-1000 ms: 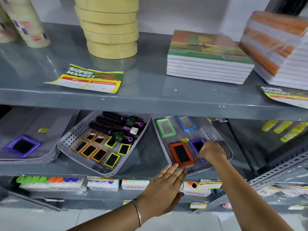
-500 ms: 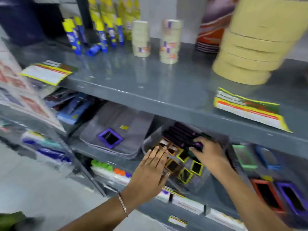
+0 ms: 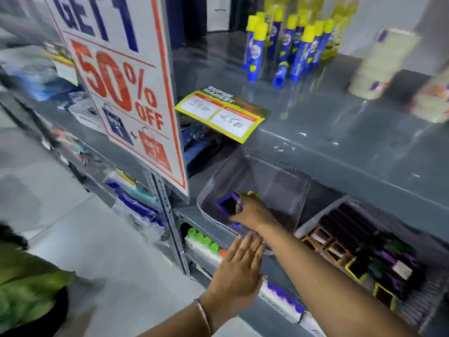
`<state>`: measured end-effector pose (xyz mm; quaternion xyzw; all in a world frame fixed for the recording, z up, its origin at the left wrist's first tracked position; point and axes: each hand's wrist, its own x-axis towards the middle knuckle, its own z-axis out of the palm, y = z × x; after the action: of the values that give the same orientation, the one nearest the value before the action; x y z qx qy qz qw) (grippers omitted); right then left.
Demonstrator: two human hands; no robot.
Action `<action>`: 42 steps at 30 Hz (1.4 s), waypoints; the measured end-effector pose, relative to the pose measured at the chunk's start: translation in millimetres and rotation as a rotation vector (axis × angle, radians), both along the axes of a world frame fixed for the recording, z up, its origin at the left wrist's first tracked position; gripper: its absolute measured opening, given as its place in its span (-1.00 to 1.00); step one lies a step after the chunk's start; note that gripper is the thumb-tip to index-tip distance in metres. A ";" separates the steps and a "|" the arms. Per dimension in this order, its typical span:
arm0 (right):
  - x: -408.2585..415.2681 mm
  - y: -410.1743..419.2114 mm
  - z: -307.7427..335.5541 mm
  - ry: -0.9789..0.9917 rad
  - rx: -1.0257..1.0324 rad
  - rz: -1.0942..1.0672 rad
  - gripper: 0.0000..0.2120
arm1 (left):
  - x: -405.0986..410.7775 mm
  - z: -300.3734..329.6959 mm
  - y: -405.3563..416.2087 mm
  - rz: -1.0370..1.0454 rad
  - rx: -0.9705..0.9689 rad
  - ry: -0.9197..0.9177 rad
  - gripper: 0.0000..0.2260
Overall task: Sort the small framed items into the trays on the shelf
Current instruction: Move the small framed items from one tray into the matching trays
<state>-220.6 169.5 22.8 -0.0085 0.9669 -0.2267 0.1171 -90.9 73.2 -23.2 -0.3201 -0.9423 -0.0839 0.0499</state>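
Head view — right hand (image 3: 252, 210) fingers grasping purple frame (image 3: 228, 206) in tray (image 3: 245, 164), left hand (image 3: 239, 271) flat, released.

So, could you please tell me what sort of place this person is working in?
Most likely a shop's stationery aisle: a 50% OFF sale sign hangs on the grey metal shelf, a price tag lies on the shelf edge, and blue and yellow tubes stand in a group like stock.

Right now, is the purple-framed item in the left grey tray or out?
In: the purple-framed item lies inside the left grey perforated tray, right hand touching it.
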 end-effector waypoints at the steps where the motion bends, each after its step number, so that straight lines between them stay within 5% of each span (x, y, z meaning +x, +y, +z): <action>1: -3.4 -2.9 -3.0 0.004 0.014 -0.002 -0.63 | 0.5 -1.5 -0.7 0.004 0.009 -0.002 -0.42; 12: 13.9 29.3 27.5 0.099 -0.067 -0.070 -0.54 | 17.4 16.4 10.4 0.011 0.032 -0.019 -0.42; 23: 222.7 305.9 67.3 0.177 -0.230 -0.623 -0.65 | 130.8 26.8 200.7 -0.606 -0.021 0.065 -0.40; 29: 352.9 439.1 40.9 0.129 -0.058 -0.891 -0.67 | 203.5 31.6 305.1 -0.833 -0.091 0.034 -0.36; 34: 399.9 494.1 22.1 0.038 -0.071 -1.084 -0.65 | 234.0 31.3 339.0 -0.819 -0.091 0.031 -0.35; 42: 404.5 515.8 13.6 -0.104 0.109 -1.064 -0.57 | 240.2 6.9 350.6 -0.791 -0.090 0.110 -0.40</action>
<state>184.0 685.3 36.3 0.5000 0.8409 -0.2044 0.0340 149.3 423.8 -16.3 -0.6642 -0.7449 -0.0380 0.0500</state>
